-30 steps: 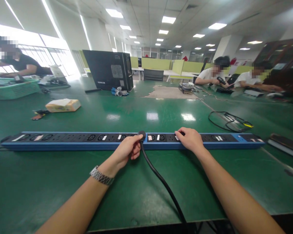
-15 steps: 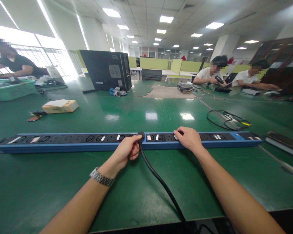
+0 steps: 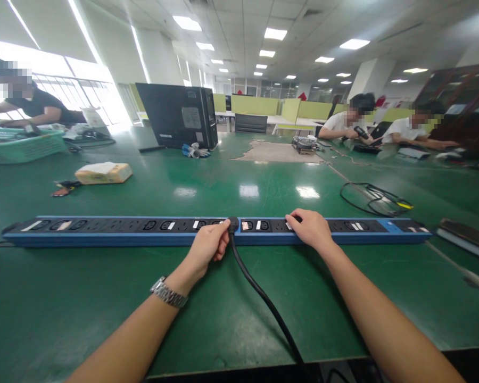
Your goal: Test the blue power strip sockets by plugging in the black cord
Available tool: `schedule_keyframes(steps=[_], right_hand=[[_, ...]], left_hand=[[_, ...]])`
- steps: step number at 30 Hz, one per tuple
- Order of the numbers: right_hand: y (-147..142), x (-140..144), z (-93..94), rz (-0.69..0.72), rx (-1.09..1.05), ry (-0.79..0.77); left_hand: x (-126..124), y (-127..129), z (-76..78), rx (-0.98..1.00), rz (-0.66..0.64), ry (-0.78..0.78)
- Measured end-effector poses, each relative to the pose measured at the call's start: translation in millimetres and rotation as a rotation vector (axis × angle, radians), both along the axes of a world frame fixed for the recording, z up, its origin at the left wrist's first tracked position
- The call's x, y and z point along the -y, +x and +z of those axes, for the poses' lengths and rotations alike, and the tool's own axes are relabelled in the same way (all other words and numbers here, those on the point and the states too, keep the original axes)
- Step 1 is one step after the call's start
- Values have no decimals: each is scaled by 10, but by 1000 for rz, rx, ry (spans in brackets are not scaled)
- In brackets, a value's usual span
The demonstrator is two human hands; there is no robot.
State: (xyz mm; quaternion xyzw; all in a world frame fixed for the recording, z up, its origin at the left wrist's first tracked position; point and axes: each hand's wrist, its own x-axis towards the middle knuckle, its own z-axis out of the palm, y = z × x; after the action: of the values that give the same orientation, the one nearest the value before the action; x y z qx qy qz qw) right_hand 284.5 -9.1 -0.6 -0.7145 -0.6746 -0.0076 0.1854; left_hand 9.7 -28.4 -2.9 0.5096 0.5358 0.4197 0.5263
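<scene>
A long blue power strip (image 3: 115, 240) with black sockets and small white labels lies across the table in front of me. Near its middle, my left hand (image 3: 211, 242) pinches a black plug (image 3: 233, 224) standing at a socket; how deep it sits I cannot tell. From the plug a thick black cable (image 3: 259, 291) curves down over the near table edge. Further right, my right hand (image 3: 311, 227) grips the strip, its fingertips on the socket face and part of the grip hidden.
On the green table (image 3: 207, 330) stand a black computer case (image 3: 171, 117), blue-grey gloves (image 3: 195, 151), a tissue pack (image 3: 104, 173) and a coiled cable (image 3: 373, 198). A green basket (image 3: 27, 148) is at left. Several people work around the table's far sides.
My view has shifted slightly, so the scene sits a little further right. Both hands keep their places on the plug and the strip.
</scene>
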Motion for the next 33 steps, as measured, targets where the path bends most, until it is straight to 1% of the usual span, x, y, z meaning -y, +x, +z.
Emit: schedule_keyframes(steps=[1, 2, 4, 6, 8, 10, 13, 15, 17, 20, 22, 24, 26, 27, 29, 30, 32, 33], right_hand=[[1, -1, -1, 1, -3, 1], [2, -2, -2, 2, -4, 2], [4, -5, -6, 2, -4, 5], [5, -7, -10, -1, -2, 8], [6, -9, -13, -9, -1, 8], [8, -10, -15, -15, -1, 5], [9, -9, -18, -16, -1, 1], [7, -8, -22, -19, -1, 3], [4, -9, -27, -12, 2, 12], [11, -10, -35, 10, 5, 23], [22, -7, -40, 12, -5, 24], [23, 7, -43, 1, -50, 39], [-14, 30, -46, -10, -143, 93], [-56, 45, -47, 2, -205, 131], [-198, 72, -50, 81, -322, 198], [-297, 82, -51, 149, -356, 218], [-532, 91, -54, 315, -347, 236], [-657, 88, -53, 395, -311, 237]], left_hand=[[12, -7, 14, -33, 28, 60], [28, -15, 33, -82, 72, 159], [64, -35, 80, -197, 181, 447], [95, -60, 120, -283, 251, 741], [109, -83, 140, -311, 240, 938], [104, -98, 136, -350, 163, 1019], [81, -109, 115, -459, 47, 978], [71, -116, 110, -513, 15, 939], [71, -129, 113, -520, 1, 922], [68, -163, 119, -458, -20, 880], [46, -195, 116, -392, 24, 865], [1, -231, 101, -378, 119, 860], [-60, -264, 74, -461, 209, 845], [-92, -276, 55, -537, 218, 835], [-146, -284, 14, -717, 171, 822], [-165, -279, -5, -805, 135, 820], [-181, -258, -35, -940, 83, 815], [-180, -246, -44, -980, 79, 812]])
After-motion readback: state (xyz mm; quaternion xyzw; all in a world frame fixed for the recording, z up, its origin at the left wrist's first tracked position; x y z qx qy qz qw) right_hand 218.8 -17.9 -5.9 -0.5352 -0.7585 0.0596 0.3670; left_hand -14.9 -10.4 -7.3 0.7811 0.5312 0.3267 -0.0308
